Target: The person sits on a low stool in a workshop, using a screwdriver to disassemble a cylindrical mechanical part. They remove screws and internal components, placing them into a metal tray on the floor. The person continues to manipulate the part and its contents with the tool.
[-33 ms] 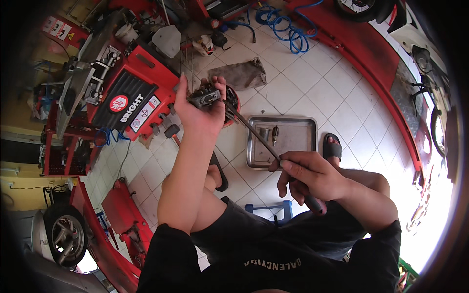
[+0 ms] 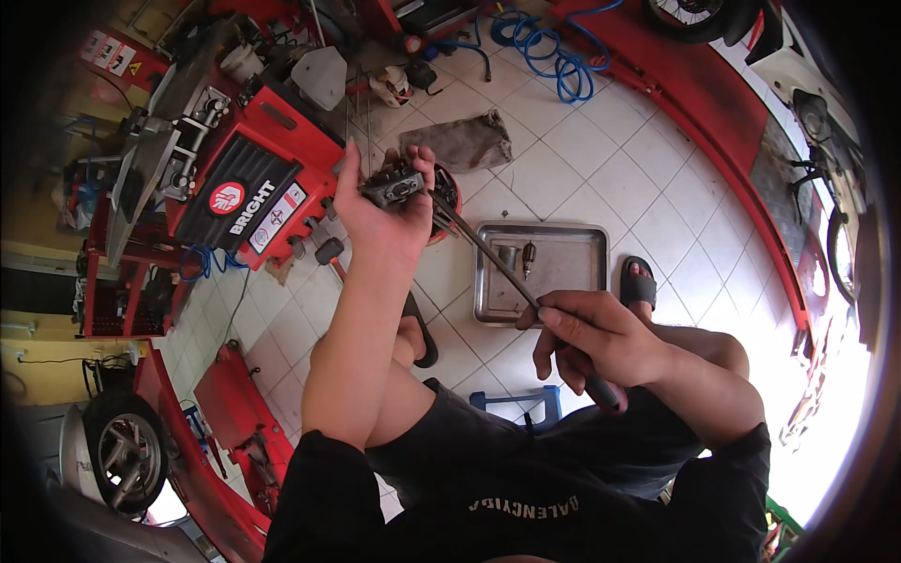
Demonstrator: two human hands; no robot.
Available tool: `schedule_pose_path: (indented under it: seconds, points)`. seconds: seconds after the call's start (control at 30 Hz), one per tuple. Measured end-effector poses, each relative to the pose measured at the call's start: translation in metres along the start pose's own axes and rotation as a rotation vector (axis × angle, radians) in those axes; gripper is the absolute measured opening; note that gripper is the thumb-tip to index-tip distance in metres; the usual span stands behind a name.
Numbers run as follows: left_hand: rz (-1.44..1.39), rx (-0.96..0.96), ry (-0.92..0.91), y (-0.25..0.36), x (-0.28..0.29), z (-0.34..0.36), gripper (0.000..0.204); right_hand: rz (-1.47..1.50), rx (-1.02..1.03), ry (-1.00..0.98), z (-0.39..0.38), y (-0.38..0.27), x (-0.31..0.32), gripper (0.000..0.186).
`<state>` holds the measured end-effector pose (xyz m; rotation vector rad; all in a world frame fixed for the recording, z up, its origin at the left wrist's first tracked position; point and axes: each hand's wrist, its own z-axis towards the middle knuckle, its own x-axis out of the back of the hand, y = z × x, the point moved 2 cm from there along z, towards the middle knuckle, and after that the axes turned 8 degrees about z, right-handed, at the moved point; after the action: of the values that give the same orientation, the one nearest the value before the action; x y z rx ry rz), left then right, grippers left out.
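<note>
My left hand (image 2: 387,208) is raised and closed around a small, dark metal mechanical part (image 2: 394,190) with a recessed face, possibly a brake caliper. In my right hand (image 2: 601,338) is a long-shafted screwdriver (image 2: 488,253). Its grey and red handle end sticks out below my palm, while the thumb and index finger pinch the shaft. The shaft slants up and left, its far end meeting or passing close by the metal part; whether they touch I cannot tell. Beyond the left hand, a red round container (image 2: 447,192) is partly hidden.
A metal tray (image 2: 572,314) on the tiled floor holds a cylindrical piece (image 2: 508,255) and a small dark-ended part (image 2: 528,260). Farther off lies a dirty cloth (image 2: 460,143). A red machine (image 2: 282,122) stands left; a blue stool (image 2: 516,399) shows beneath me. Blue hose (image 2: 563,66) coils at the back.
</note>
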<state>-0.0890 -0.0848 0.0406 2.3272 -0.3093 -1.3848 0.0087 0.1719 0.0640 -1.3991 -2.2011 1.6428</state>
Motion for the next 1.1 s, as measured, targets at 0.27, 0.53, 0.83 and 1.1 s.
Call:
schedule_pose_path:
  seconds: [0.27,0.53,0.83,1.1]
  points:
    - [0.033,0.027,-0.054,0.003,0.005,0.008,0.043,-0.033,0.016,0.022,0.013,-0.007,0.000,0.036]
    - [0.094,-0.060,-0.046,0.002,0.005,0.004,0.041,-0.067,0.057,0.067,0.011,-0.007,-0.010,0.034]
    - [0.099,-0.095,-0.100,0.010,0.010,0.001,0.041,-0.113,0.061,0.068,0.007,-0.006,-0.012,0.034]
    - [0.176,-0.141,-0.108,0.012,0.009,-0.003,0.039,-0.159,0.044,0.023,0.009,-0.007,-0.012,0.035]
